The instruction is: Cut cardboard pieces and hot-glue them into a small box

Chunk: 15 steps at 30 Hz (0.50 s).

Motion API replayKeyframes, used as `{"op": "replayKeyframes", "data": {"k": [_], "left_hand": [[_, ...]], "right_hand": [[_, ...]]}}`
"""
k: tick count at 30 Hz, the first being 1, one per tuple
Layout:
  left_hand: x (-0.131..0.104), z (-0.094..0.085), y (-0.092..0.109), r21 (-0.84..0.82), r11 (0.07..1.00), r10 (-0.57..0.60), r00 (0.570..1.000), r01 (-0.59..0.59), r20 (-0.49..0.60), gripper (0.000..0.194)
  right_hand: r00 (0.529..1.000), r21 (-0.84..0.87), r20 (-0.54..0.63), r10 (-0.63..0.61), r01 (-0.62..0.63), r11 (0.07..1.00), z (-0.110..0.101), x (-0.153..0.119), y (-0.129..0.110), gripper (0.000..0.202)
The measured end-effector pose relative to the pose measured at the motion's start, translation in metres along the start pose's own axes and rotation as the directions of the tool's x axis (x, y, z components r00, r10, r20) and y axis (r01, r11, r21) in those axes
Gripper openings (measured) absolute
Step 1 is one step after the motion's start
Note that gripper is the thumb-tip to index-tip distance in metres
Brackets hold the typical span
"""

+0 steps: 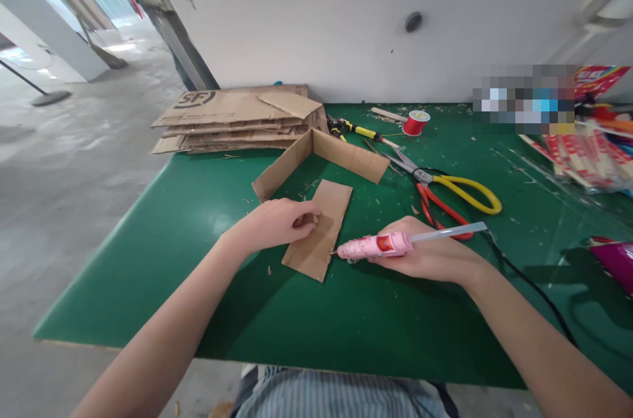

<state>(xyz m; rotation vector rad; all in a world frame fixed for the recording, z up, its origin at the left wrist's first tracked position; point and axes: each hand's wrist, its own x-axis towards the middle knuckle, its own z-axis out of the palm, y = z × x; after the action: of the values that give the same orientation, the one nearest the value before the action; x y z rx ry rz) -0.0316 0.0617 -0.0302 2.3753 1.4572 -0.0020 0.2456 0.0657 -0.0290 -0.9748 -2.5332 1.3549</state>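
A flat rectangular cardboard piece (pixel 324 223) lies on the green table (pixel 346 312). My left hand (pixel 277 221) presses down on its left side, fingers curled. My right hand (pixel 428 256) grips a pink hot glue gun (pixel 378 246) with a clear glue stick sticking out its back; its nozzle points left and touches the right edge of the cardboard piece. The gun's black cord (pixel 534 286) trails to the right. Just beyond stands a bent L-shaped cardboard strip (pixel 321 154) on its edge.
A stack of flattened cardboard boxes (pixel 232 118) sits at the table's back left. Yellow-handled scissors (pixel 455 187), red-handled pliers (pixel 435 204), a red thread spool (pixel 415 122) and a yellow tool (pixel 359 130) lie behind. Coloured packets (pixel 588 154) crowd the right; a magenta object (pixel 618 263) sits at the right edge.
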Motion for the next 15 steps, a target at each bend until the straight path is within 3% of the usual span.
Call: {"op": "replayKeyframes", "data": {"k": [3, 7, 15], "left_hand": [[0.000, 0.000, 0.000, -0.009, 1.000, 0.001, 1.000, -0.001, 0.003, 0.025], [-0.001, 0.000, 0.000, -0.014, 1.000, 0.005, 1.000, -0.005, 0.001, 0.026], [0.000, -0.002, 0.001, -0.020, 1.000, 0.008, 1.000, -0.008, 0.007, 0.026]], "right_hand": [[0.999, -0.090, -0.024, 0.022, -0.024, 0.996, 0.004, -0.001, 0.001, 0.024], [0.999, -0.217, -0.050, 0.018, -0.029, 0.976, 0.010, 0.001, 0.007, 0.039], [1.000, -0.240, 0.012, -0.003, 0.006, 0.971, 0.011, 0.002, 0.007, 0.041]]}}
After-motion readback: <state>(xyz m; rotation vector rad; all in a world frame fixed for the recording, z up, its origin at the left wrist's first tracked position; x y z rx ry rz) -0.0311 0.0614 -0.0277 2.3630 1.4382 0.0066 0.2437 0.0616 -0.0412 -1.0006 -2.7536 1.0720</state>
